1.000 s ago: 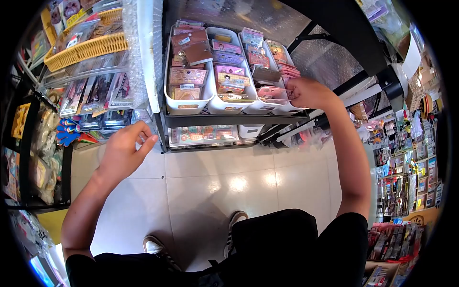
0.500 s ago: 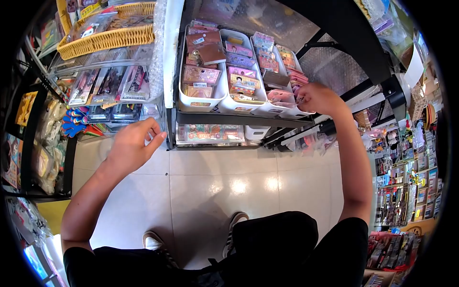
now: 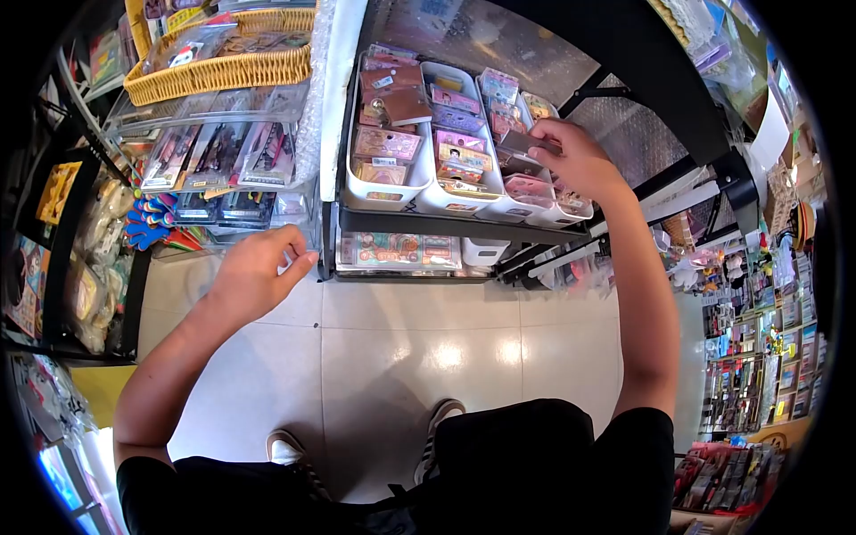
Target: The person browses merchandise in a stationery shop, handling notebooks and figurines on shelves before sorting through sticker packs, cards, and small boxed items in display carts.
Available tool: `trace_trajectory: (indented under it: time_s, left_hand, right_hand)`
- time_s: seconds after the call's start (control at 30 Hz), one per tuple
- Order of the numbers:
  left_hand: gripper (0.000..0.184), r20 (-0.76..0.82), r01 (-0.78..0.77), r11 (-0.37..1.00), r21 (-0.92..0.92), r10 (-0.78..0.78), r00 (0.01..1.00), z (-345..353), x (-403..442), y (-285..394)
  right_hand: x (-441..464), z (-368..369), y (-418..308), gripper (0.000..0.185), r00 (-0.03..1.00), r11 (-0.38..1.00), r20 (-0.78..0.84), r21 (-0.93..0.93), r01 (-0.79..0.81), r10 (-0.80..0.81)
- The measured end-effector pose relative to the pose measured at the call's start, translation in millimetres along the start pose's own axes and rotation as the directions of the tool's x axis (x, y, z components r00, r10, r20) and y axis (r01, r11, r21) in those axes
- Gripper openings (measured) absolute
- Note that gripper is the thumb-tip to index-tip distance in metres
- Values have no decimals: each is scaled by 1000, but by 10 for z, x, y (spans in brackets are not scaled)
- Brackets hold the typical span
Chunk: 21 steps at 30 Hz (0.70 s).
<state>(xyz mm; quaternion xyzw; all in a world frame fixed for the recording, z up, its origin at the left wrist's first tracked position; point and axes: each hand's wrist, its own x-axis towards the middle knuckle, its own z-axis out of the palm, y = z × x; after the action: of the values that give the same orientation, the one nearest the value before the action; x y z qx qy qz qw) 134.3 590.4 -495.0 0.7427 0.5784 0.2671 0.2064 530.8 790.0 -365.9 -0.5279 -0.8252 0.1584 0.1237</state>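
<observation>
My right hand (image 3: 578,160) is over the white bins on the right, its thumb and fingers closed on the edge of a flat brown packet (image 3: 519,144). This packet stands among pink packets (image 3: 530,189) in the third bin (image 3: 508,207). The fourth bin (image 3: 571,214) is partly covered by the hand. Below the left-hand shelf, my left hand (image 3: 260,272) hangs in the air with loosely curled fingers. A gap shows between its thumb and fingers, and nothing is seen in it.
Two more white bins (image 3: 385,193) of small packets stand to the left, one holding brown packets (image 3: 406,105). A wicker basket (image 3: 218,76) sits above hanging packs (image 3: 209,156). A black slanted frame (image 3: 682,116) rises at right. Flat packs (image 3: 399,251) lie on the lower shelf.
My right hand has moved up and left from the front of the fourth bin to the brown packet in the third. My left hand has barely moved.
</observation>
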Motion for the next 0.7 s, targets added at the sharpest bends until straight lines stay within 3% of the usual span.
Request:
trace_trajectory:
  time_s: [0.1,0.23,0.37,0.43,0.47,0.53,0.6,0.67,0.7]
  left_hand:
    - [24,16,5,1000,17,-6,1000,-4,-4,0]
    - [23,41,20,1000,-13,-20,999,37,13,5]
    - [22,27,3,1000,-9,-3,1000,29,4,18]
    - [23,21,4,1000,-11,-4,1000,8,-6,2]
    - [23,18,8,1000,-8,-8,1000,-1,-7,-4]
    - [25,42,38,999,-3,-38,998,-18,-9,-4]
    - [26,67,64,998,19,-65,996,34,20,-3]
    - [31,135,125,990,63,-132,982,30,91,86]
    - [31,136,124,989,76,-134,982,28,123,125]
  right_hand:
    - [9,66,139,15,990,992,122,-99,76,-63]
    - [48,178,185,14,980,952,-44,-246,180,-196]
    - [-47,94,-149,17,958,942,-196,-302,146,-211]
    - [-65,19,-311,18,1000,983,-7,-183,-15,14]
    - [-30,44,-364,18,1000,984,-5,-181,-10,9]
    - [106,141,-512,27,982,986,-93,24,166,-163]
    - [504,250,-679,38,952,957,-142,63,282,-271]
    - [863,370,-1049,56,975,985,-141,-43,165,-170]
    - [992,459,-1252,66,994,983,-96,-181,36,-55]
